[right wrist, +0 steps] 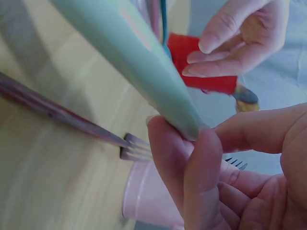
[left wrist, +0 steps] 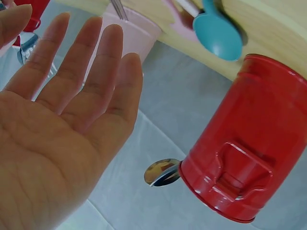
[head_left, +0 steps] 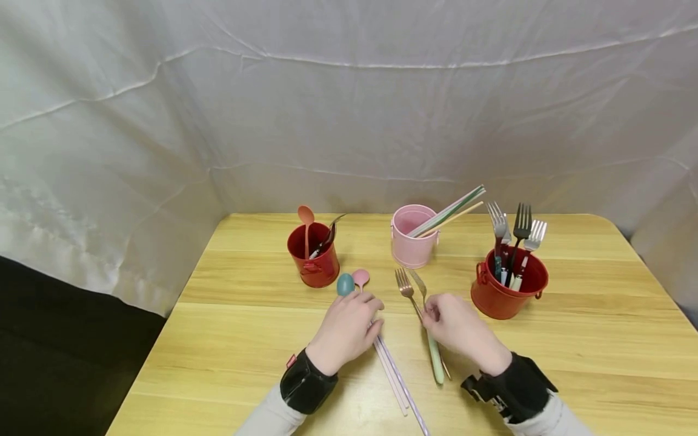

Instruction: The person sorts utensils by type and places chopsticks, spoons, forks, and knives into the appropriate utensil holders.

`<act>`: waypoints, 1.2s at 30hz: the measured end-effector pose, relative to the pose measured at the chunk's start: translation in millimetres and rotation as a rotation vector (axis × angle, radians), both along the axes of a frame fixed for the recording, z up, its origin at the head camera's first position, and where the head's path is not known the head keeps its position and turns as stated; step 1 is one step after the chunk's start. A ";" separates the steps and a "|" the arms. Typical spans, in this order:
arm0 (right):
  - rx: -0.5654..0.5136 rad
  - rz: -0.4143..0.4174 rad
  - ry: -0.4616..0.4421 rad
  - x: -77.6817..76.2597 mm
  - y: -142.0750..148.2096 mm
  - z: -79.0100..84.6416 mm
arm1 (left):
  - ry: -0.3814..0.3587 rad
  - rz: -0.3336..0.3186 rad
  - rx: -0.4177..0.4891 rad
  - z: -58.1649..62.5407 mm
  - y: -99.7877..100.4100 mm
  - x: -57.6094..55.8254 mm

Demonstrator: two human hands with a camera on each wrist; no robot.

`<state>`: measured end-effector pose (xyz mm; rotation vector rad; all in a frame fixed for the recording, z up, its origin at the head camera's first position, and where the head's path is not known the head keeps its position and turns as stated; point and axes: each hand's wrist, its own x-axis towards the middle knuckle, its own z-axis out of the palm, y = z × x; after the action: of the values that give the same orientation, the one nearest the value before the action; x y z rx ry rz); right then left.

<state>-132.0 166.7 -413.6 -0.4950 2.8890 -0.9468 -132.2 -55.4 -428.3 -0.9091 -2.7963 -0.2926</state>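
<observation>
My right hand (head_left: 458,327) pinches a knife (head_left: 435,357) with a pale green handle; its blade points away from me. In the right wrist view, thumb and fingers meet at one end of the green handle (right wrist: 139,67). Beside the knife lies a copper-coloured fork (head_left: 405,283), its tines pointing away from me. My left hand (head_left: 349,327) hovers with relaxed, parted fingers, and its palm (left wrist: 53,153) holds nothing. Near its fingertips are a teal spoon (head_left: 345,284) and a pink spoon (head_left: 361,277), their handles partly hidden. Thin pink and lilac straws (head_left: 394,376) lie to its right.
A small red bucket (head_left: 322,271) with spoons stands at the back left. The pink bucket (head_left: 410,250) behind the fork holds several straws. At the right, a larger red bucket (head_left: 496,301) holds several forks upright. A pale curtain (head_left: 349,121) hangs behind the wooden table (head_left: 218,351).
</observation>
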 end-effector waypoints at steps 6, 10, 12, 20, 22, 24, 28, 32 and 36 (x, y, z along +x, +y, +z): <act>-0.045 -0.009 0.088 -4.4 11.3 8.1 | 0.032 -0.007 0.017 7.1 7.2 -7.8; -0.084 -0.034 0.144 -7.4 18.5 14.1 | 0.033 0.003 0.040 12.9 12.2 -13.1; -0.110 -0.061 0.170 -8.0 22.1 17.5 | 0.033 0.008 0.052 16.5 15.0 -15.5; -0.163 -0.127 0.274 -10.6 30.7 22.9 | 0.021 0.016 0.104 29.3 32.5 -23.4; -0.180 -0.135 0.299 -11.1 33.9 23.2 | 0.023 0.020 0.112 30.4 37.8 -24.5; -0.205 -0.152 0.323 -11.2 38.6 24.4 | 0.027 0.014 0.127 30.7 43.2 -25.9; -0.264 -0.192 0.368 -11.9 49.8 30.6 | 0.039 -0.012 0.182 32.9 55.0 -29.4; -0.345 -0.224 0.417 -12.2 60.2 37.5 | 0.044 -0.026 0.211 36.0 66.0 -31.0; -0.443 -0.302 0.460 -11.1 72.6 43.3 | 0.034 -0.032 0.243 35.6 74.2 -31.1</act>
<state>-143.1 239.2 -370.3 -0.3345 3.2117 -1.7517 -163.3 18.8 -392.7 -0.8915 -2.6420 -0.6009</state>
